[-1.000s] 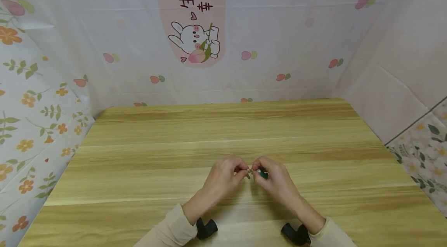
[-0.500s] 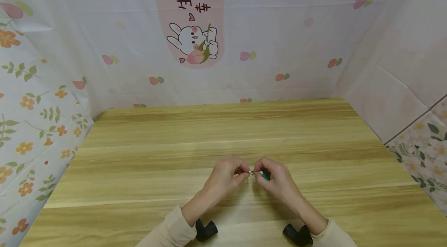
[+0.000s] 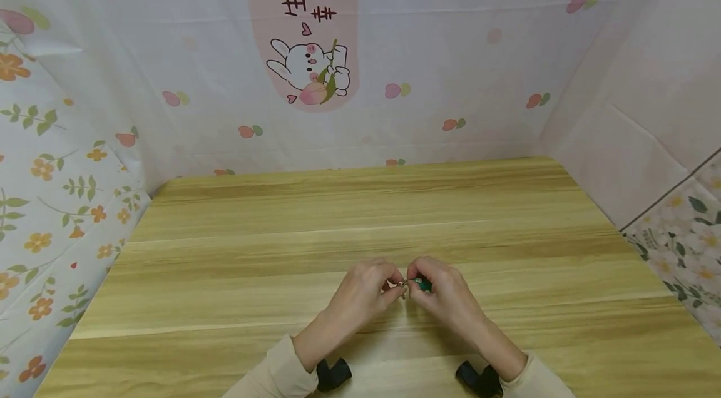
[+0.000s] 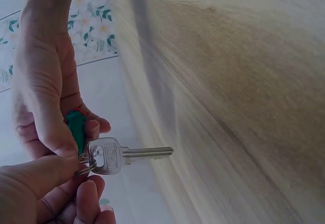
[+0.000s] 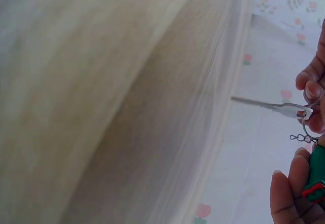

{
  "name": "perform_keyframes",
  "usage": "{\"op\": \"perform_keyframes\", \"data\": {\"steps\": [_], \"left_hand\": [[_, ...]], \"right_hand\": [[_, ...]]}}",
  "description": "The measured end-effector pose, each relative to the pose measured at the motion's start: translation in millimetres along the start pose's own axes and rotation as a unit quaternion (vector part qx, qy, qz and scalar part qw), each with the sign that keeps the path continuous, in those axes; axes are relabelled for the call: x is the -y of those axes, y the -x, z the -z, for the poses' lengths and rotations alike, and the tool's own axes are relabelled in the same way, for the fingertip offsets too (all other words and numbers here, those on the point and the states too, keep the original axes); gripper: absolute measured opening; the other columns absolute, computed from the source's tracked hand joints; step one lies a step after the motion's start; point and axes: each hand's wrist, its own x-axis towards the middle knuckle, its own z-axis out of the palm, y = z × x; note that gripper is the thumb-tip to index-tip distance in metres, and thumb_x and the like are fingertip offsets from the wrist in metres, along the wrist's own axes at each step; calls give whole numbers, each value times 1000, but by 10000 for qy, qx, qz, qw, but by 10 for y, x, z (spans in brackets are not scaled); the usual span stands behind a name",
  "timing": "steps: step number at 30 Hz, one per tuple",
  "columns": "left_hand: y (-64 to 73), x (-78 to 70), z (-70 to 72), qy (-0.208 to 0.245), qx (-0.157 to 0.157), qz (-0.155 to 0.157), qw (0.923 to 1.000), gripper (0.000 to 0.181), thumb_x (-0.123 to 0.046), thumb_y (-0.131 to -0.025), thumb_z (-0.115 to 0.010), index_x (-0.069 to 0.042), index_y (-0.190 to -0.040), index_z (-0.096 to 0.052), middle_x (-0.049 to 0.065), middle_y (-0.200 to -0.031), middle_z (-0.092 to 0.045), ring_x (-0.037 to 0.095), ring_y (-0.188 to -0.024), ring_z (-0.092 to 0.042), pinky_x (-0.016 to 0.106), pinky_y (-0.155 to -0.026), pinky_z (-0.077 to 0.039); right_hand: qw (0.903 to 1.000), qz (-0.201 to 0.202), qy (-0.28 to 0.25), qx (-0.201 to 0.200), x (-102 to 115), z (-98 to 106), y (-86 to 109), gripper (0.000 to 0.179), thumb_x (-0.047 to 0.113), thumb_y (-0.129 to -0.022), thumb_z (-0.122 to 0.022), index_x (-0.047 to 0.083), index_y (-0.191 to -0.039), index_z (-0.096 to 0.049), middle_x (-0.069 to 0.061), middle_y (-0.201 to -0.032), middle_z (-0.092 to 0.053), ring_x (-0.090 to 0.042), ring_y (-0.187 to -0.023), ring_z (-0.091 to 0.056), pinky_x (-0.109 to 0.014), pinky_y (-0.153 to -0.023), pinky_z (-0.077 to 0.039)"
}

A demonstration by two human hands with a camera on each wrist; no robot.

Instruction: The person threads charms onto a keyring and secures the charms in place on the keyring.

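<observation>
Over the front middle of the table, both hands meet at a small key ring (image 4: 87, 169). My left hand (image 3: 363, 285) pinches the ring between thumb and fingers. A silver key (image 4: 108, 155) hangs on that ring, its blade pointing away from the fingers in both wrist views. My right hand (image 3: 445, 288) holds a green keychain charm (image 5: 316, 176) with red trim, its thumb and index finger close to the ring. A short metal chain (image 5: 300, 138) shows beside the ring. Fingers hide part of the ring and charm, and whether the ring is spread cannot be made out.
A wood-grain table (image 3: 270, 216) spreads beneath the hands. Two black wrist mounts (image 3: 333, 375) sit below the forearms. Printed cloth (image 3: 439, 54) hangs behind the table and at both sides.
Both hands have dipped slightly toward the table's front edge. The key and ring have turned a little between the fingers. Each hand keeps its hold, and the head view has shifted slightly.
</observation>
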Motion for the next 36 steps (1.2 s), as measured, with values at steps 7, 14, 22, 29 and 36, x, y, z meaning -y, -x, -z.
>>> {"op": "perform_keyframes", "data": {"steps": [7, 14, 22, 29, 36], "left_hand": [[7, 7, 7, 140, -108, 125, 9998, 5, -10, -81, -73, -10, -77, -70, -2, -76, -67, 1, -66, -59, 8, -58, -41], [6, 7, 21, 691, -431, 87, 9966, 3, -8, -82, -72, -9, -79, -71, -1, -77, -67, 4, -70, -61, 13, -63, -45], [5, 10, 21, 942, -243, 130, 9952, 3, -8, -83, -71, -10, -81, -71, -2, -79, -68, 2, -70, -62, 16, -65, -47], [10, -1, 24, 553, -140, 184, 9982, 3, -11, -83, -71, -12, -80, -71, -4, -79, -68, 1, -70, -62, 11, -61, -43], [29, -7, 26, 633, -325, 251, 9972, 4, -10, -82, -72, -11, -78, -71, -3, -77, -67, 3, -70, -61, 15, -63, -46]], "right_hand": [[10000, 39, -37, 9, -15, -18, -3, 30, -12, -70, -64, 16, -74, -55, 11, -71, -53, 2, -63, -45, -13, -52, -40], [9955, -553, -757, 154, -29, 6, 2, 30, -12, -75, -62, 17, -76, -56, 10, -74, -56, 0, -63, -47, -18, -53, -43], [9956, -520, -756, 186, -17, 25, 15, 30, -12, -74, -61, 18, -75, -56, 11, -73, -54, 0, -63, -45, -19, -53, -41], [9998, 190, 67, -55, -6, -11, 24, 32, -11, -68, -63, 19, -75, -55, 12, -72, -52, 2, -64, -46, -12, -54, -39], [9998, 95, -130, -97, -6, -16, 18, 30, -10, -71, -63, 18, -76, -55, 12, -73, -53, 0, -63, -47, -15, -53, -41]]}}
